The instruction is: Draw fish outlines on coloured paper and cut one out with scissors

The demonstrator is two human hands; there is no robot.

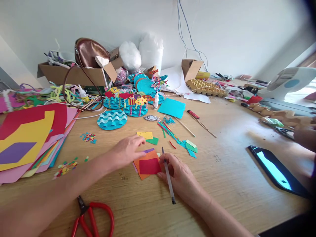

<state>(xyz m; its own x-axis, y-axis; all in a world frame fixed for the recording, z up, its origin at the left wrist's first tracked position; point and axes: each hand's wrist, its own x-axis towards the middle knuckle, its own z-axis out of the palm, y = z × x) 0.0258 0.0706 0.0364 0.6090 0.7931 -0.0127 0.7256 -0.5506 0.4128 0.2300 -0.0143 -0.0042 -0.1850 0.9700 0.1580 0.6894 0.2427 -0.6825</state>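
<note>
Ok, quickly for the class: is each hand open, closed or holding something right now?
Left hand: open, nothing seen in it, near the orange paper.
Right hand: closed, holding a pen.

The one camera here rides on the worker's head, so it looks as they do, forward and down across the wooden surface (217,174). It sits near: the left forearm (81,177) enters large at eight o'clock, the right forearm (212,209) at five. Farther off, the pale wall (98,19) fills twelve. The wide view takes in stacked paper (29,138) at nine and a phone (271,168) at four.
</note>
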